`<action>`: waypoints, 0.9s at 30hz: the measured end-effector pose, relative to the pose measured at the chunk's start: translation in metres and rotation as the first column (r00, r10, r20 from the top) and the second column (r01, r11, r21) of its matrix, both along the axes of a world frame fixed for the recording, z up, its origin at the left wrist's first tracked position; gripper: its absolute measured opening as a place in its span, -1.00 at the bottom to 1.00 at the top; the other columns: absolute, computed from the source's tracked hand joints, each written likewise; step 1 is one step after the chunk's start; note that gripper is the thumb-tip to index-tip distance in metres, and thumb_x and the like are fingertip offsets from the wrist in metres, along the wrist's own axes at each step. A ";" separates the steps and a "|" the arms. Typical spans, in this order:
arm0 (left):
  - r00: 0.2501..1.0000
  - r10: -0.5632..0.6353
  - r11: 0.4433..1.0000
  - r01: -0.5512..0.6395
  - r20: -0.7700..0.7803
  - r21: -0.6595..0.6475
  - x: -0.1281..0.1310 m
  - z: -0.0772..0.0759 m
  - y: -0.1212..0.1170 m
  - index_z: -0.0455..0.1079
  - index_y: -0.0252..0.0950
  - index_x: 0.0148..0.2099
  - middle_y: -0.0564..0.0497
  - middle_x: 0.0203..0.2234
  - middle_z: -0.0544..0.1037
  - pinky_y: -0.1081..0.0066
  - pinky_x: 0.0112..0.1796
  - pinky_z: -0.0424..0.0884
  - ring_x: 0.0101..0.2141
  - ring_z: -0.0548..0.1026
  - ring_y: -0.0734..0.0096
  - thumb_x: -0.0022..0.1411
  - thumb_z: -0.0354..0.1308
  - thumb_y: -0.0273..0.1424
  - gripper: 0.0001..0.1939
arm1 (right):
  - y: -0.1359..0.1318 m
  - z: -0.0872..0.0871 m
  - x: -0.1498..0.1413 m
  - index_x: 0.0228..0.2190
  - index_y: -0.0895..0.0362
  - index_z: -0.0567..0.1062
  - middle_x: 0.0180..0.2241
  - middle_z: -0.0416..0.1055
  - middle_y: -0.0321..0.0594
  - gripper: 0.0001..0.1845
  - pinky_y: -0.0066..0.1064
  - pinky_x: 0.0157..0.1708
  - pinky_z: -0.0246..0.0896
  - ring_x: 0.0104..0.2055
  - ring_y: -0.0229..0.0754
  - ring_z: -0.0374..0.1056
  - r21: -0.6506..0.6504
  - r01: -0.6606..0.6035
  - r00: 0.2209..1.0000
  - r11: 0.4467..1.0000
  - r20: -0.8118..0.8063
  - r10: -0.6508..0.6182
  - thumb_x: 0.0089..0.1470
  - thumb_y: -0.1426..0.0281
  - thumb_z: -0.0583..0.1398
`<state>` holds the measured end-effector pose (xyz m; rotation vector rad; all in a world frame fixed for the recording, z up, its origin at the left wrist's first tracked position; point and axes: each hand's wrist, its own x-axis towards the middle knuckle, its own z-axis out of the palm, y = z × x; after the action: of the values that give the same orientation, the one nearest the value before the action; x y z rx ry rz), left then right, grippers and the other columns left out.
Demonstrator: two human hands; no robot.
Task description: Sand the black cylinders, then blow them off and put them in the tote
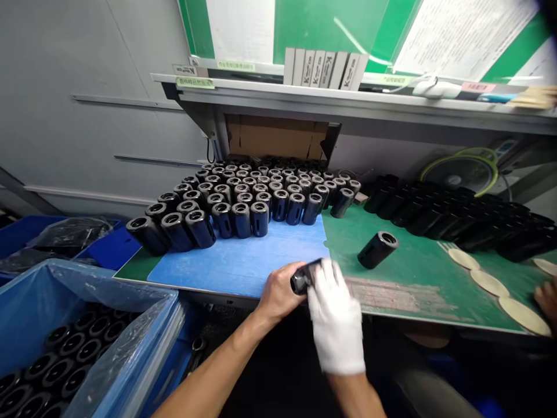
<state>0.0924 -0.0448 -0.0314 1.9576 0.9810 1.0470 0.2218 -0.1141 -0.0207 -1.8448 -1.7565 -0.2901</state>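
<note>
A glossy black cylinder [299, 282] lies tilted between my two hands, above the bench's front edge. My bare left hand [281, 291] is closed around its left end. In a white glove, my right hand [334, 310] presses its fingers over the cylinder's right part. The glove is slightly blurred, and whether anything else lies under its fingers is hidden. A single black cylinder [378, 249] with a ring-shaped top stands tilted-looking on the green mat [343, 244], right of my hands. Many similar cylinders [241, 219] stand in rows on the blue sheet [195, 267].
At lower left, a blue crate [26, 296] lined with clear plastic holds more cylinders. Darker cylinders [435, 209] crowd the right side before a fan [461, 174]. Pale round discs [489, 283] lie near another person's hand [547, 299]. A shelf [261, 87] with small boxes overhangs the back.
</note>
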 end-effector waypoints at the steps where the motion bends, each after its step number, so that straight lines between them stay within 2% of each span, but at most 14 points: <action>1: 1.000 -0.001 1.000 0.001 -0.001 0.000 0.000 0.000 0.000 0.42 -0.17 0.09 0.02 -0.04 0.58 0.34 -0.01 0.46 -0.05 0.55 0.24 0.07 0.27 -0.48 -0.51 | -0.006 -0.003 0.001 0.25 -0.07 0.26 0.32 0.04 -0.22 -0.45 -0.12 0.04 0.35 0.39 -0.02 -0.10 0.030 0.001 0.999 1.000 -0.037 0.000 0.29 0.24 -0.12; 3: 1.000 0.006 1.000 -0.006 -0.013 0.005 0.001 0.000 0.000 0.42 -0.17 0.10 0.02 -0.04 0.58 0.32 0.00 0.47 -0.06 0.55 0.22 0.06 0.29 -0.47 -0.49 | -0.013 -0.006 0.009 0.24 -0.11 0.27 0.32 0.05 -0.26 -0.44 -0.05 0.13 0.27 0.40 0.01 -0.15 0.101 0.049 0.990 0.994 -0.140 -0.034 0.26 0.18 -0.11; 5: 1.000 0.022 1.000 -0.022 -0.018 0.004 0.001 0.001 0.001 0.43 -0.18 0.09 0.01 -0.05 0.59 0.32 -0.02 0.48 -0.06 0.55 0.20 0.03 0.31 -0.48 -0.47 | -0.008 -0.002 0.021 0.24 -0.09 0.27 0.32 0.05 -0.25 -0.41 0.01 0.21 0.17 0.41 0.04 -0.18 0.130 0.094 0.970 0.987 -0.234 -0.062 0.24 0.12 -0.09; 9: 1.000 0.004 1.000 -0.004 0.004 -0.012 0.001 0.001 0.002 0.43 -0.16 0.09 0.02 -0.03 0.58 0.33 0.00 0.47 -0.04 0.54 0.23 0.11 0.24 -0.48 -0.54 | 0.028 0.024 0.048 0.28 -0.01 0.22 0.33 0.02 -0.22 -0.35 -0.02 0.32 0.01 0.41 0.00 -0.18 0.122 0.114 0.919 0.986 -0.390 -0.058 0.23 0.08 -0.06; 12: 1.000 0.009 1.000 -0.009 -0.014 -0.008 0.001 0.001 0.001 0.42 -0.16 0.10 0.02 -0.03 0.57 0.30 0.02 0.46 -0.04 0.54 0.20 -0.01 0.32 -0.51 -0.43 | 0.041 0.038 0.062 0.29 0.05 0.20 0.33 0.02 -0.20 -0.32 -0.08 0.37 -0.08 0.40 -0.05 -0.13 0.099 0.104 0.874 0.990 -0.484 -0.044 0.23 0.06 -0.02; 15: 0.999 0.029 0.999 -0.030 -0.028 -0.014 0.001 0.002 0.000 0.42 -0.13 0.10 0.05 -0.03 0.57 0.30 0.02 0.47 -0.04 0.54 0.21 -0.04 0.34 -0.53 -0.39 | 0.031 0.038 0.070 0.29 0.08 0.21 0.32 0.04 -0.22 -0.31 -0.16 0.40 -0.17 0.38 -0.10 -0.05 0.082 0.101 0.807 0.992 -0.589 -0.034 0.21 0.06 0.03; 18: 0.999 0.020 1.000 -0.021 -0.038 -0.018 0.000 0.002 -0.001 0.40 -0.10 0.12 0.07 -0.02 0.56 0.31 0.01 0.46 -0.03 0.53 0.23 -0.02 0.34 -0.52 -0.39 | 0.007 0.024 0.071 0.31 0.04 0.16 0.33 0.02 -0.29 -0.27 -0.20 0.42 -0.23 0.37 -0.14 -0.04 0.036 0.148 0.699 0.988 -0.711 -0.079 0.19 0.06 0.09; 20: 0.999 0.022 0.999 -0.023 -0.044 -0.027 0.000 0.002 0.000 0.40 -0.11 0.11 0.07 -0.02 0.56 0.30 0.02 0.45 -0.02 0.53 0.23 -0.01 0.35 -0.51 -0.40 | -0.011 0.010 0.064 0.32 0.02 0.13 0.34 -0.02 -0.31 -0.29 -0.16 0.43 -0.26 0.38 -0.12 -0.07 0.022 0.163 0.719 0.986 -0.687 -0.104 0.21 0.08 0.08; 23: 0.998 0.031 0.999 -0.033 -0.051 -0.038 0.000 0.001 0.000 0.41 -0.12 0.11 0.06 0.00 0.55 0.30 0.05 0.43 -0.01 0.52 0.22 -0.03 0.36 -0.53 -0.39 | -0.029 -0.007 0.043 0.30 -0.03 0.18 0.34 -0.03 -0.34 -0.34 -0.01 0.42 -0.22 0.38 -0.02 -0.07 0.051 0.096 0.837 0.994 -0.545 -0.053 0.21 0.13 0.07; 25: 0.999 0.018 0.999 -0.020 -0.049 -0.034 0.001 0.001 0.001 0.41 -0.13 0.10 0.06 0.01 0.55 0.31 0.05 0.43 0.00 0.52 0.23 -0.02 0.34 -0.53 -0.41 | -0.027 -0.010 0.025 0.24 -0.17 0.25 0.32 0.02 -0.41 -0.38 0.05 0.39 -0.12 0.38 0.03 -0.07 0.058 0.041 0.871 0.997 -0.492 -0.007 0.15 0.14 0.11; 27: 0.999 0.005 1.000 -0.006 -0.039 -0.024 0.001 0.001 0.001 0.41 -0.13 0.10 0.05 0.00 0.56 0.33 0.03 0.44 -0.01 0.52 0.24 0.04 0.30 -0.51 -0.46 | -0.013 -0.004 0.011 0.15 -0.31 0.33 0.28 0.11 -0.46 -0.46 0.06 0.36 -0.03 0.37 0.03 -0.08 0.057 -0.017 0.876 0.998 -0.480 0.042 0.11 0.15 0.11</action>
<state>0.0935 -0.0442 -0.0302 1.9636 1.0158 0.9993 0.2332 -0.1267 -0.0252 -1.6686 -1.4106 0.1325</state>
